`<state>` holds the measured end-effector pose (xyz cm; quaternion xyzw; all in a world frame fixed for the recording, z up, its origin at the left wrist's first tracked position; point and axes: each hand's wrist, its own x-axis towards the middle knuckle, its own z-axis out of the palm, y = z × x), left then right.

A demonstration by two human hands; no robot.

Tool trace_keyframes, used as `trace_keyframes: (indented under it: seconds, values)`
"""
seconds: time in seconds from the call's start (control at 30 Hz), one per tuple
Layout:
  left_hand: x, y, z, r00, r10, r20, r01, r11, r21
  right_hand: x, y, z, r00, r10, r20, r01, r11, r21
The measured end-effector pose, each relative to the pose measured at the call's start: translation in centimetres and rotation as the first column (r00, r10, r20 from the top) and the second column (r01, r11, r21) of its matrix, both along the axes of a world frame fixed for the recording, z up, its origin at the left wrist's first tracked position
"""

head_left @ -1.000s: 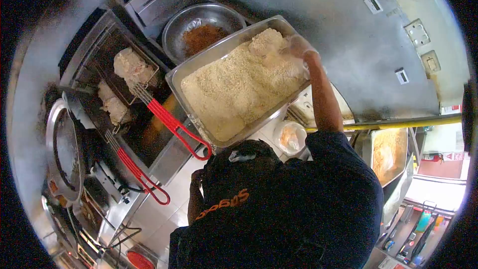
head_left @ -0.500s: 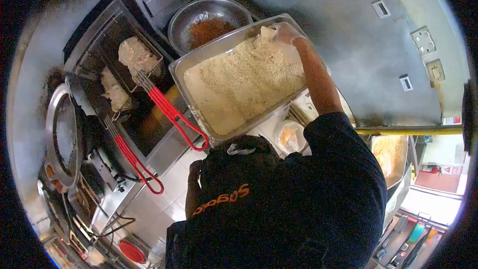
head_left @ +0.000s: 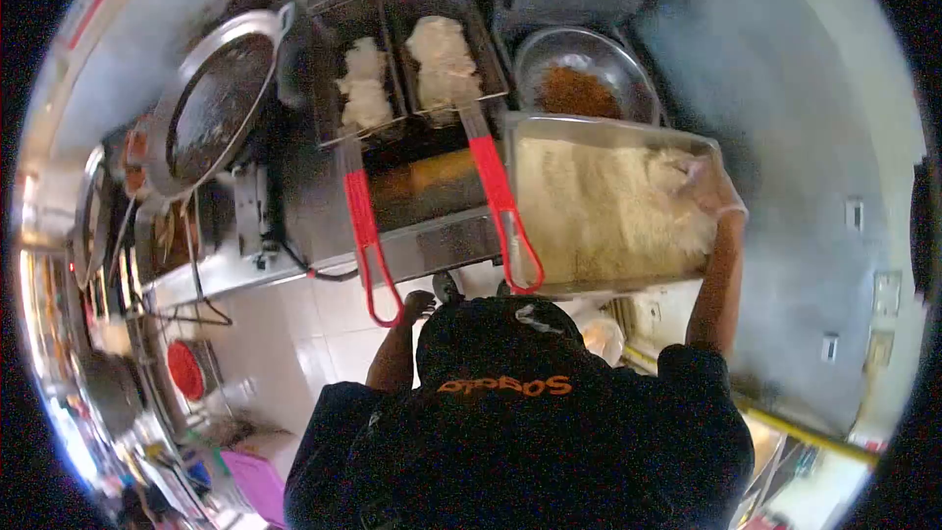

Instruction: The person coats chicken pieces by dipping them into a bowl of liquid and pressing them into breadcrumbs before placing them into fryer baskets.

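Observation:
My right hand [head_left: 708, 186], in a clear plastic glove, reaches into the right end of a metal tray [head_left: 618, 287] of pale flour [head_left: 589, 206]. Its fingers are blurred against the flour, and what they hold, if anything, cannot be made out. Low beside the red handle of a fryer basket, my left hand [head_left: 420, 304] hangs with its fingers loosely apart and nothing in them. Pale coated pieces lie in the left basket [head_left: 365, 88] and the right basket [head_left: 442, 59], whose red handles point toward me.
Behind the tray stands a metal bowl [head_left: 587, 69] with reddish-brown crumbs. A large round pan [head_left: 221, 103] is at the left. Below the tray, a bag-like container [head_left: 601, 339] is partly visible. A red container [head_left: 184, 369] stands lower left.
The view has turned, so the tray and fryer appear straighter and farther right. My right hand remains at the tray's far-right end. More of my left hand now shows.

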<state>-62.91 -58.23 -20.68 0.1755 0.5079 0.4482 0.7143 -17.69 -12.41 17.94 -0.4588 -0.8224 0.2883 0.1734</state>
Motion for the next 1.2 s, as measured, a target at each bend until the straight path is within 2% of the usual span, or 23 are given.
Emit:
trace_keyframes:
  seconds: [0.1, 0.13, 0.17, 0.2, 0.23, 0.33, 0.37, 0.47, 0.5, 0.6, 0.7, 0.73, 0.77, 0.83, 0.87, 0.9, 0.93, 0.97, 1.03, 1.07, 1.1, 1.17, 1.2]
  values:
    - [0.2, -0.2, -1.4, 0.945, 0.150, 0.289, -0.149, 0.989, -0.026, -13.4, -9.4, 16.5, 0.946, 0.147, 0.290, -0.089, 0.975, -0.204]
    - [0.0, -0.2, -2.4, 0.970, 0.164, 0.180, -0.150, 0.985, -0.088, -15.4, -10.0, 18.2, 0.995, 0.044, -0.085, -0.083, 0.834, -0.545]
    - [0.0, -0.4, -3.4, 0.984, 0.165, 0.067, -0.154, 0.977, -0.149, -16.4, -10.3, 19.0, 0.996, 0.049, -0.078, -0.084, 0.838, -0.538]
    - [-0.3, -1.0, -2.6, 0.978, 0.118, 0.169, -0.140, 0.982, 0.123, -17.8, -10.1, 19.8, 0.977, 0.191, -0.100, -0.215, 0.869, -0.446]
    - [0.5, -1.4, -1.9, 0.985, 0.140, -0.098, -0.138, 0.990, 0.033, -19.2, -10.0, 20.6, 0.937, 0.332, -0.107, -0.348, 0.870, -0.349]
    - [-0.4, -3.6, -7.5, 0.923, 0.018, -0.383, 0.049, 0.985, 0.164, -25.8, -9.3, 21.8, 0.827, 0.508, -0.241, -0.556, 0.802, -0.217]
    - [-0.1, -4.1, -4.7, 0.950, 0.283, 0.130, -0.277, 0.959, -0.065, -28.3, -8.4, 21.8, 0.796, 0.567, -0.211, -0.603, 0.773, -0.196]
    - [1.4, -5.7, -3.3, 0.919, 0.353, -0.173, -0.368, 0.927, -0.064, -36.7, -8.5, 22.3, 0.726, 0.686, 0.040, -0.688, 0.725, 0.037]
    - [1.0, -6.0, -2.1, 0.911, 0.412, -0.019, -0.405, 0.885, -0.230, -39.4, -7.3, 21.0, 0.679, 0.732, 0.058, -0.732, 0.668, 0.132]
    - [0.9, -7.0, -2.3, 0.943, 0.306, -0.129, -0.330, 0.910, -0.249, -45.7, -8.6, 19.3, 0.675, 0.721, 0.155, -0.726, 0.613, 0.311]
    - [1.7, -6.0, 1.9, 0.894, 0.409, -0.183, -0.441, 0.729, -0.523, -48.8, -9.5, 14.7, 0.706, 0.655, 0.268, -0.688, 0.547, 0.477]
    - [1.5, -7.0, -0.5, 0.895, 0.405, -0.188, -0.440, 0.728, -0.526, -47.6, -10.8, 13.9, 0.627, 0.760, -0.170, -0.752, 0.648, 0.123]
    - [1.6, -7.4, -3.3, 0.903, 0.418, -0.104, -0.414, 0.776, -0.476, -47.4, -11.4, 13.7, 0.618, 0.716, 0.325, -0.785, 0.580, 0.216]
    - [1.6, -8.7, -8.2, 0.907, 0.415, 0.070, -0.364, 0.857, -0.364, -45.5, -8.8, 9.0, 0.461, 0.838, -0.293, -0.883, 0.467, -0.053]
    - [1.8, -9.1, -11.2, 0.947, 0.321, -0.031, -0.314, 0.897, -0.310, -43.4, -8.6, 9.0, 0.470, 0.832, -0.297, -0.878, 0.476, -0.054]
    - [1.4, -8.9, -11.0, 0.951, 0.306, -0.035, -0.301, 0.902, -0.310, -40.7, -9.0, 9.2, 0.562, 0.499, -0.660, -0.818, 0.454, -0.353]
    - [1.3, -8.3, -10.6, 0.950, 0.308, -0.047, -0.307, 0.896, -0.322, -38.2, -8.9, 9.4, 0.610, 0.014, -0.792, -0.764, 0.276, -0.583]
    - [1.2, -7.5, -10.3, 0.952, 0.301, -0.059, -0.304, 0.893, -0.331, -36.0, -7.9, 9.4, 0.607, -0.003, -0.795, -0.757, 0.301, -0.580]
    - [0.6, -4.7, -9.3, 0.970, 0.229, -0.076, -0.241, 0.906, -0.348, -29.5, -6.1, 8.5, 0.644, 0.195, -0.740, -0.647, 0.654, -0.391]
    - [-0.3, -5.0, -8.9, 0.983, 0.165, -0.077, -0.182, 0.915, -0.361, -26.0, -3.8, 7.6, 0.800, 0.470, -0.374, -0.524, 0.850, -0.054]
    - [-1.5, -6.6, -8.5, 0.993, 0.085, -0.079, -0.108, 0.921, -0.374, -22.0, -3.8, 7.9, 0.848, 0.383, -0.367, -0.432, 0.900, -0.059]
    - [-2.7, -5.9, -7.7, 0.995, -0.052, -0.083, 0.015, 0.918, -0.396, -15.2, -4.5, 8.9, 0.990, 0.040, 0.132, -0.045, 0.998, 0.036]
    - [-3.3, -3.6, -7.2, 0.991, -0.096, -0.092, 0.050, 0.913, -0.405, -10.8, -3.7, 7.7, 0.977, 0.016, 0.213, -0.052, 0.985, 0.167]
